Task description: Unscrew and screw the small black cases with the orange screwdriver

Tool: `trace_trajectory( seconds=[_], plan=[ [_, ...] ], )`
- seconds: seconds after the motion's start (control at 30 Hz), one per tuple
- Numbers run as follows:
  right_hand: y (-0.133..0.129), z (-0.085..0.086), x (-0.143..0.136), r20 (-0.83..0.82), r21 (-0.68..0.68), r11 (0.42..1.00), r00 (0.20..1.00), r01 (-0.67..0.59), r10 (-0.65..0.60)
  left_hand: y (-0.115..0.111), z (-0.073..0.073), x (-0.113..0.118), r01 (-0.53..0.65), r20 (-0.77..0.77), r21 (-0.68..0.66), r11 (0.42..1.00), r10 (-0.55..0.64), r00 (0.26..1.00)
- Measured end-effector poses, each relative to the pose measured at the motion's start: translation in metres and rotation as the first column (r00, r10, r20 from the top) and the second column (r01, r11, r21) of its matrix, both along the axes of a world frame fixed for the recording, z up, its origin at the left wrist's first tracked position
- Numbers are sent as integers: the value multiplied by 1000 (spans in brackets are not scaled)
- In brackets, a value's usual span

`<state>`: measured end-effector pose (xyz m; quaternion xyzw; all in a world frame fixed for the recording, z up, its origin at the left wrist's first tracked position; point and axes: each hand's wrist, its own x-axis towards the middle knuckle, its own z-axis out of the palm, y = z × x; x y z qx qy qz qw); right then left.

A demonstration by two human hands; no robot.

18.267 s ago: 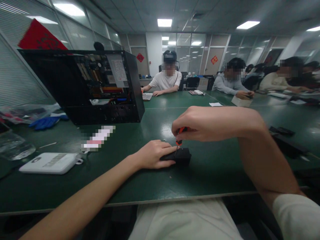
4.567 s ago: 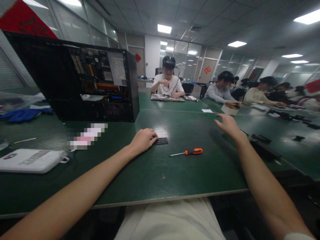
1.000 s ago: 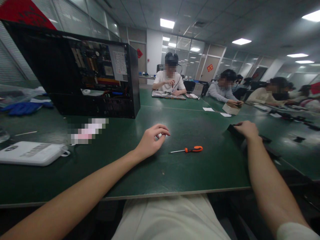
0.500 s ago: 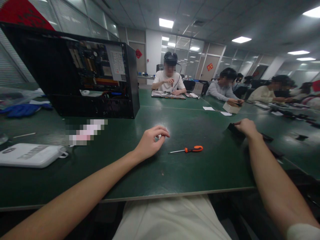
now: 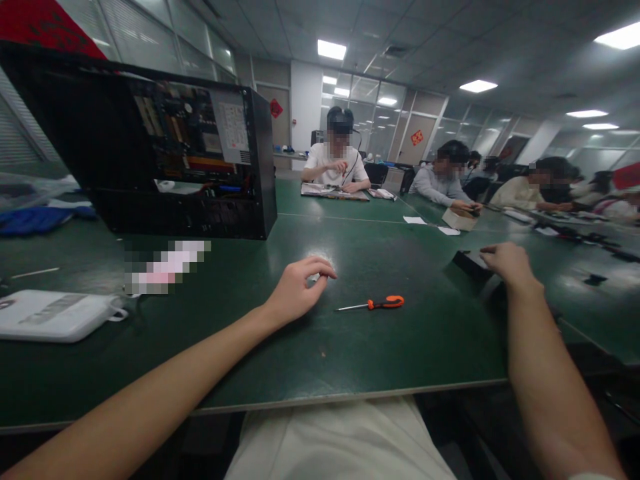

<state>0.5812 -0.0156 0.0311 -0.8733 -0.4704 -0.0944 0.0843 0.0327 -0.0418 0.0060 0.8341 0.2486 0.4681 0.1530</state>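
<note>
On the green table my left hand [image 5: 303,285] rests with its fingers loosely curved and the thumb apart, holding nothing. Just right of it lies a screwdriver [image 5: 387,303] with an orange and black handle, its metal shaft pointing left toward that hand. My right hand [image 5: 513,265] is farther right, its fingertips at the right edge of a small black box-like object [image 5: 471,263]. The fingers look extended rather than wrapped round it; whether they touch it is unclear. Part of the black object is hidden behind the hand.
An open black computer case [image 5: 265,167] stands at the left on the table. Near me on the left are a white rectangular case [image 5: 60,317], a pixelated pink item [image 5: 167,268] and blue gloves [image 5: 37,220]. A co-worker [image 5: 337,157] sits opposite; others sit farther right.
My right hand has shifted right, uncovering more of the black object's top, which stays where it was. My left hand and the screwdriver have not moved on the table.
</note>
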Motion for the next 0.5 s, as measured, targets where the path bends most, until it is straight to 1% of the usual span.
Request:
trace_trajectory(
  seconds=[0.1,0.27,0.4,0.5],
  plan=[
    [-4,6,3,-34,-86,996,999,13,-16,0,0,0,4,-7,5,1000,-4,1000],
    [2,3,4,-71,-181,983,997,-21,8,1,-2,1,10,-24,7,1000,-10,1000],
    [6,4,5,-92,-200,979,996,-32,14,2,-3,0,7,-16,9,1000,-7,1000],
    [6,1,2,-86,-163,986,996,-23,9,2,-3,1,6,-16,14,1000,-5,1000]
  ],
)
